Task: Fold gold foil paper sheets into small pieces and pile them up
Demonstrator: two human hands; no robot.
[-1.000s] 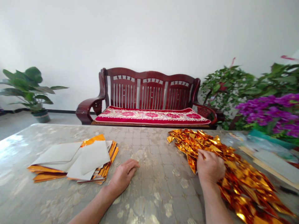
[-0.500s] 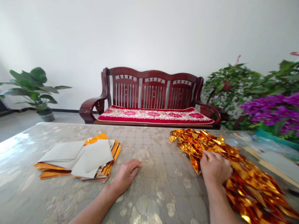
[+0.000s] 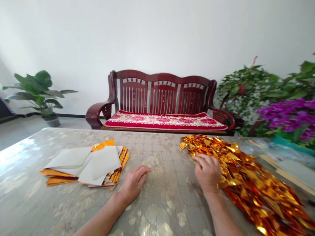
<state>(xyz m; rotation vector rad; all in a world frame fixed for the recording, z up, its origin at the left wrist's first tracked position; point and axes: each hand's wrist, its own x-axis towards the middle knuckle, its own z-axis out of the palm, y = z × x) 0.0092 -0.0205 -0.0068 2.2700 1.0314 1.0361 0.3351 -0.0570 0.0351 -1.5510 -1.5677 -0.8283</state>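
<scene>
My left hand [image 3: 136, 179] rests on the table, its fingers loosely curled together and nothing visible in them. Just left of it lies a stack of folded paper sheets [image 3: 105, 162], gold on one side and whitish on the other. A long heap of shiny gold folded foil-paper pieces [image 3: 248, 173] spreads over the right part of the table. At the left edge of that heap is my right hand [image 3: 208, 172], back upward, fingers bent and closed toward the thumb. Whatever its fingertips hold, if anything, is hidden. Some foil pieces touch or lie beside its wrist.
The table [image 3: 162, 200] has a clear patterned cover. At its right edge lie clear plastic wrapping [image 3: 283, 152] and flat pale sheets [image 3: 295, 172]. Beyond stands a dark red wooden bench [image 3: 163, 95] with a floral cushion. Potted plants stand left [image 3: 39, 88] and right [image 3: 256, 82].
My right hand has moved left, from over the gold heap to its left edge. My left hand stays in place on the table. The view has shifted slightly.
</scene>
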